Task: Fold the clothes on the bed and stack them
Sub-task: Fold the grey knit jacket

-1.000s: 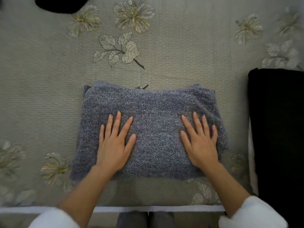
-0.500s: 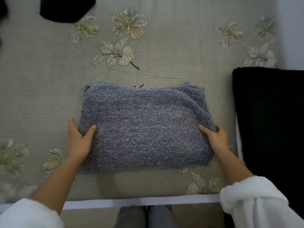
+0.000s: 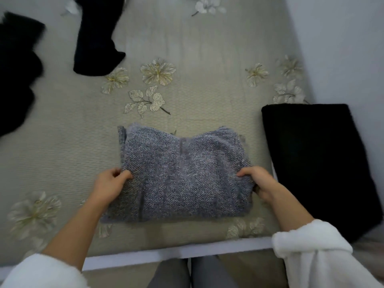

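Observation:
A folded blue-grey knitted sweater (image 3: 182, 173) lies near the front edge of the bed (image 3: 207, 59), its middle sagging a little as its sides lift. My left hand (image 3: 110, 183) grips its left edge, thumb on top and fingers underneath. My right hand (image 3: 257, 181) grips its right edge the same way. To the right lies a folded black garment (image 3: 311, 159), flat on the bed beside the wall.
Unfolded black clothes lie at the far left (image 3: 16, 71) and at the top middle (image 3: 97, 38) of the floral bedspread. A pale wall (image 3: 342, 48) bounds the bed on the right. The bed's white front rail (image 3: 176, 252) runs just before my legs.
My hands slid from pressing flat on the sweater to its two side edges and took hold of them. The sweater's sides have started lifting. The view has tilted up, showing more bed.

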`<state>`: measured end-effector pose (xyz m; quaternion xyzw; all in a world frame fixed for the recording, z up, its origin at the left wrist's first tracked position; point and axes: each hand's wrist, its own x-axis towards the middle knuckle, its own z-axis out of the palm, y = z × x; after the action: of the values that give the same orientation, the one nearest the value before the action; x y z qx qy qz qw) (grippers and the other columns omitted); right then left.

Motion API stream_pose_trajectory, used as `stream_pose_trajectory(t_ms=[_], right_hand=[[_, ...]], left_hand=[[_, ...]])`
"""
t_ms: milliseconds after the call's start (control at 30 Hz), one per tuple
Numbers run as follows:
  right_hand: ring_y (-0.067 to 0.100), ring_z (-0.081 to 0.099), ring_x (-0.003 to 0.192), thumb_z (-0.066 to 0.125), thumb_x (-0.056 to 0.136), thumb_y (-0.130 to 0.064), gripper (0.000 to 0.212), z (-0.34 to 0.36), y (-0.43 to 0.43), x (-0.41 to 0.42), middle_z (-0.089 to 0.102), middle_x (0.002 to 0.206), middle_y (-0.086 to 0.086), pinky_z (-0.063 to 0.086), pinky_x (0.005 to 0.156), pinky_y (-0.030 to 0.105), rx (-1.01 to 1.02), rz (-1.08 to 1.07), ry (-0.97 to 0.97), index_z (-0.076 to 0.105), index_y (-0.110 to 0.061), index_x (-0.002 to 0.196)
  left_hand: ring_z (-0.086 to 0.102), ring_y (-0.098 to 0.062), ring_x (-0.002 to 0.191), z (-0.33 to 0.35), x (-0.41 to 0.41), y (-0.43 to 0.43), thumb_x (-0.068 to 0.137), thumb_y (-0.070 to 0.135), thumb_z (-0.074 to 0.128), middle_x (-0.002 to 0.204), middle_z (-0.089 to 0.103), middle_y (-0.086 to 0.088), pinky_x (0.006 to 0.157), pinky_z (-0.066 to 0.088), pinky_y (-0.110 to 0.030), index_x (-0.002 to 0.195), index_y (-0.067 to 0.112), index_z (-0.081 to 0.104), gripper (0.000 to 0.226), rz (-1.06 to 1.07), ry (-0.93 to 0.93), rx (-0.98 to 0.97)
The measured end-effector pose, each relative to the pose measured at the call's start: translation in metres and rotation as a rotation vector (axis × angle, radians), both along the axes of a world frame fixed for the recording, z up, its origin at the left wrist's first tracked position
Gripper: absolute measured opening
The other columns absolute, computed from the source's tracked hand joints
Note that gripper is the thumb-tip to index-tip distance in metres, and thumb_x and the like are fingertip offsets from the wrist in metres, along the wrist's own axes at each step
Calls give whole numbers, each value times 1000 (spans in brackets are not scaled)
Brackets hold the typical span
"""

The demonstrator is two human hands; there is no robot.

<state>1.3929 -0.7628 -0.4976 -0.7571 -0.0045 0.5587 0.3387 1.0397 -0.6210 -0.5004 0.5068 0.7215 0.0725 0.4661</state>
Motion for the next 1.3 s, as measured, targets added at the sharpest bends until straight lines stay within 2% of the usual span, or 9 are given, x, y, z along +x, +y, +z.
stream_pose_trajectory(t_ms=[167,267,433,567,767,967,1100,1200,1300], right_hand=[[22,69,69,63,69,-2,21,43,-44,8,73,80,8,53,57,28,51,-17,-74,69,-15,85],[28,69,82,63,69,-6,25,73,-84,26,73,90,12,56,75,42,120,-98,-116,70,-16,91],[27,70,90,73,43,-15,65,124,-152,60,72,101,9,52,75,38,345,-296,-68,64,-21,108],[36,67,93,67,59,-5,38,141,-185,70,69,103,20,53,83,48,362,-457,-167,66,-9,97],[36,64,95,60,75,3,27,138,-210,83,69,98,15,50,86,53,347,-706,-342,65,-17,92],[22,68,86,63,75,1,32,122,-210,101,73,90,-1,53,76,38,343,-938,-457,69,-26,90],[27,66,90,66,72,0,30,90,-207,112,73,97,7,53,85,43,207,-1090,-318,68,-17,96],[32,63,88,64,75,0,28,66,-205,119,68,101,17,51,77,39,39,-1106,-97,63,-2,103],[32,59,81,61,70,0,31,57,-207,132,65,96,20,47,63,35,-16,-1206,-44,61,4,100]], left_hand=[[51,-14,66,51,51,-14,84,18,64,75,60,-2,58,37,-30,76,16,63,8,-100,-74,-6],[56,-16,70,82,92,-12,83,18,64,79,64,-4,60,41,-30,81,13,66,6,-223,-116,15],[51,-17,64,126,175,-3,83,18,65,77,60,-9,57,37,-32,83,6,64,12,-385,-165,162],[50,-17,63,142,255,-9,84,21,64,74,59,-5,57,37,-31,83,11,63,10,-531,-194,244],[52,-39,110,158,384,-20,90,30,52,91,59,-7,100,37,-61,90,24,54,7,-713,-226,295],[51,-38,115,168,486,-21,94,29,47,108,63,-12,102,34,-59,95,32,54,7,-760,-276,458],[38,-28,133,130,502,-29,98,37,44,139,50,-1,110,18,-55,132,38,47,35,-722,-100,468],[26,-27,142,84,483,-59,99,39,44,153,33,-6,116,18,-50,150,26,28,55,-1043,-125,290],[8,-27,147,53,458,-101,97,48,43,160,11,-1,118,15,-48,150,36,19,60,-1338,-58,252]])
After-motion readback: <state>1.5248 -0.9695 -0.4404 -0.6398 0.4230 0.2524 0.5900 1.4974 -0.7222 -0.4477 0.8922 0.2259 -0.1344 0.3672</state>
